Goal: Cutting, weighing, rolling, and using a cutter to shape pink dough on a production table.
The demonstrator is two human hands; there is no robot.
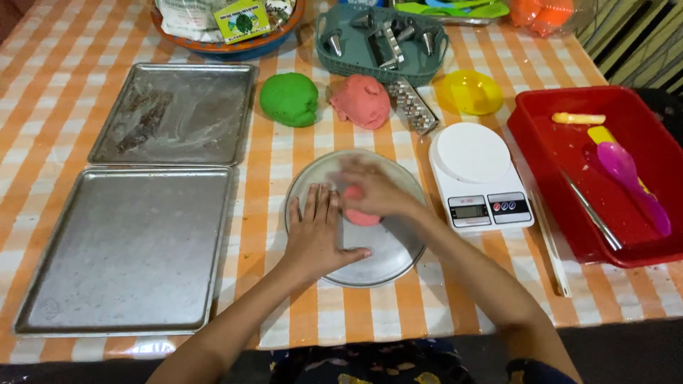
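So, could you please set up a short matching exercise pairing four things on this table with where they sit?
Things:
1. green dough ball
2. kitchen scale
3. small pink dough piece
4. purple spatula

Places:
A. in the red tub
B. on the round metal plate, under the right hand
C. beside the upper baking tray
D. between the plate and the tub

Pairs: 1-C, 2-D, 3-B, 4-A

The right hand is blurring and covering most of the pink dough piece. The top edge is cutting off the bowl and the orange bag. The elbows are running out below.
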